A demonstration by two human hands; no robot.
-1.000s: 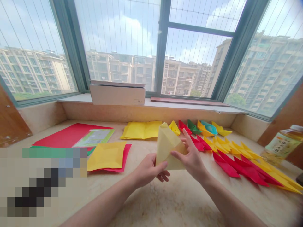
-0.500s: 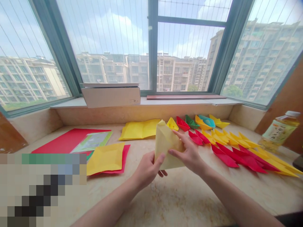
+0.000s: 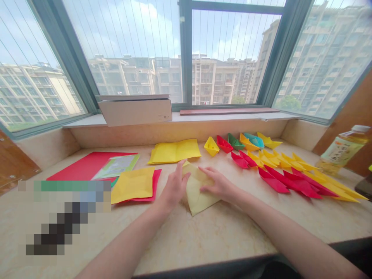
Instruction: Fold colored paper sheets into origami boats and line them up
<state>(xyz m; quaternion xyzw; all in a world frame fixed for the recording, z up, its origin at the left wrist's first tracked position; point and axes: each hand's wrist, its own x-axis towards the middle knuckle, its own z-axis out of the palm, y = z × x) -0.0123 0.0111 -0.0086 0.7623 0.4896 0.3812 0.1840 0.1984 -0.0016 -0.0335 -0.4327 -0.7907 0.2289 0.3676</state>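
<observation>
A pale yellow folded sheet of paper (image 3: 198,199) lies on or just above the stone counter, one corner pointing towards me. My left hand (image 3: 175,186) grips its left edge, the thumb on top and the fingers along the side. On the other side my right hand (image 3: 220,183) has its thumb and fingers closed on the upper right part of the paper. Creases run across the sheet, and the hands hide parts of its edges.
Yellow paper sheets (image 3: 174,151) lie behind my hands; a yellow square (image 3: 132,186) over red paper is at left, near a red sheet (image 3: 78,167). Folded paper boats, including red ones (image 3: 273,180), stand at right beside a drink bottle (image 3: 343,149). A white box (image 3: 136,111) rests on the sill.
The pale yellow paper has come down from a raised, upright position to lie flatter, turned with a corner towards me. Both hands have shifted their grip on it. The view has tilted slightly down.
</observation>
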